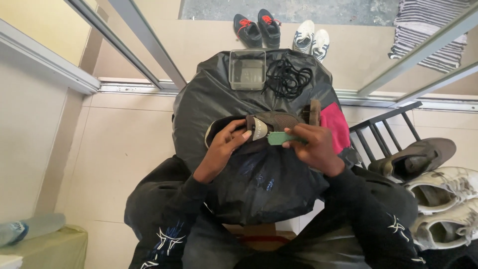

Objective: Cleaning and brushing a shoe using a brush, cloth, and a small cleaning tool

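Black bag [219,99]: I see a big black plastic bag spread over the surface in front of me. It is the biggest thing here, and everything I work on lies on it.
Brown shoe [276,121]: it lies on its side on the bag, in the middle, between my two hands.
Left hand [226,142]: my fingers are curled around the heel end of the brown shoe and hold it.
Right hand [311,144]: my fingers are closed on a small green brush, right by the shoe's side.
Green brush [279,138]: it is pressed against the brown shoe.
Black laces [289,78]: a loose heap on the bag, past the shoe.
Clear tub [247,68]: a see-through box just left of the laces.
Shoes on the right [438,199]: one brown-grey and two white, near a dark rack [378,132].
Far shoes [259,29]: a black pair with red laces on the floor, next to a white pair [311,36].
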